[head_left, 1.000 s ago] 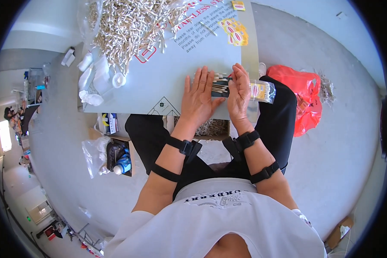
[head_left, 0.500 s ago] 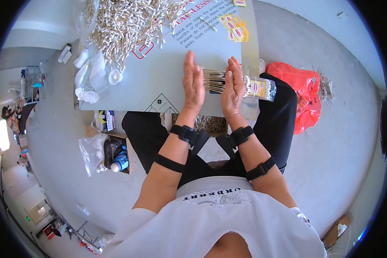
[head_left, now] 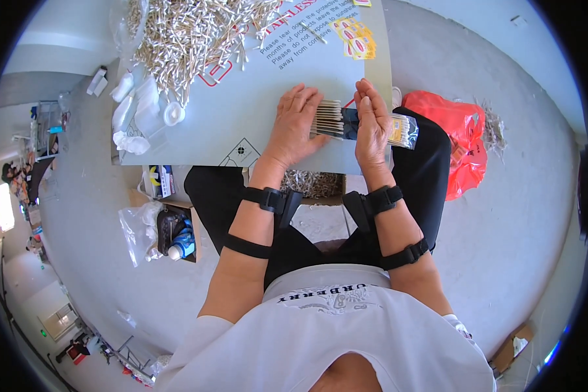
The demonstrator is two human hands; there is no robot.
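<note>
My left hand bends over the left end of a flat bundle of cotton swabs, thumb on the near side and fingers on the far side. My right hand stands on edge, with its fingers stretched out and held together. It is beside a dark strip at the right end of the bundle. Just past this hand, a clear packet of swabs with a yellow label sticks out over the table's edge. The right palm hides what lies between strip and packet.
A big heap of loose cotton swabs covers the table's far left. White wrappings lie below it, and yellow labels at the far right. A box of swabs sits under the table edge. Red bags rest on the floor.
My left hand has turned from standing on edge to bending over the swabs' left end. My right hand has shifted slightly right, uncovering more of the dark strip.
</note>
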